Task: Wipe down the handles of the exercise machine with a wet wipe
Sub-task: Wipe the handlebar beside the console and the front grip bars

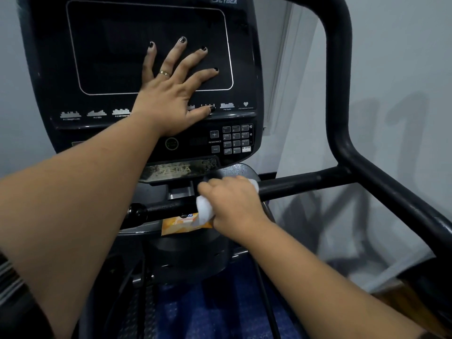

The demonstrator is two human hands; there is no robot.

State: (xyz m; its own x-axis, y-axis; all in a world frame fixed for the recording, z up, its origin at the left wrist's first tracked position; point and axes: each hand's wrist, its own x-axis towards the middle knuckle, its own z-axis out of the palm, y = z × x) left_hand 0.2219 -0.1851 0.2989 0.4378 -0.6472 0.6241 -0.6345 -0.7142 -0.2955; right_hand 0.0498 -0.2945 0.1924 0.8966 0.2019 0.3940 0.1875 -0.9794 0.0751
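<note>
2 hands at work | left hand (168, 94) lay flat, fingers spread, on the console (110, 57) | right hand (234, 204) clenched the wet wipe (204, 211) around the horizontal handle (305, 184) below the console, above an orange packet (181, 226) | step: wiping the handle's inner section | next, judged: slide outward with steady squeeze, then reach the side bar (338, 94)

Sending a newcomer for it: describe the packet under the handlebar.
Find the exercise machine's large black console. Below it runs a black horizontal handlebar; the flat orange packet sits beneath, left of the right hand. Only it is orange among black parts.
</note>
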